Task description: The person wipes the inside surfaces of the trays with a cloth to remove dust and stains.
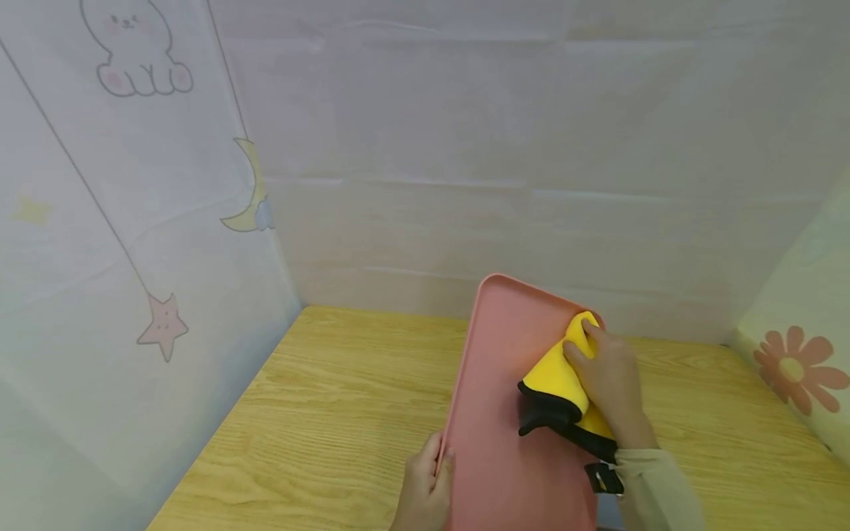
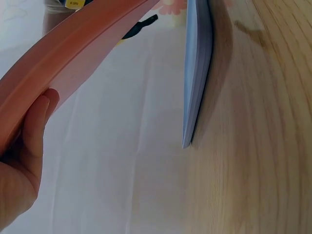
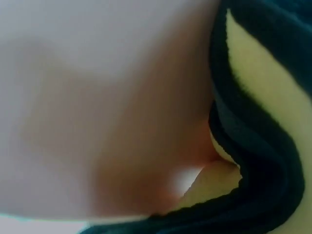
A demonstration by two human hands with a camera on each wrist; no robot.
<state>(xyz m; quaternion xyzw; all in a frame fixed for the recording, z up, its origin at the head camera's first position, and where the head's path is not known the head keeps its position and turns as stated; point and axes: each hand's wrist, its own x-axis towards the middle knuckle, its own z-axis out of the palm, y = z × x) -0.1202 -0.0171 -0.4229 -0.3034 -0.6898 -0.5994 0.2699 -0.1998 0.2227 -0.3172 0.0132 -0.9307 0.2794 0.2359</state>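
A pink rectangular tray (image 1: 494, 442) is held tilted up over the table. My left hand (image 1: 428, 483) grips its left edge, and in the left wrist view the fingers (image 2: 35, 126) curl round the rim. Against the tray's inner face, near the far right corner, my right hand (image 1: 607, 372) holds a bunched yellow cloth (image 1: 554, 376) with black edging. The cloth's lower part hangs loose over the tray. In the right wrist view the black-edged cloth (image 3: 263, 151) fills the right side, beside the blurred tray surface (image 3: 73, 122); the right fingers are hidden there.
A flat light-blue item (image 2: 197, 63) lies on the wooden table (image 1: 319, 413) below the raised tray; most of it is hidden in the head view. Pale printed sheets (image 1: 432, 147) hang behind the table and along both sides.
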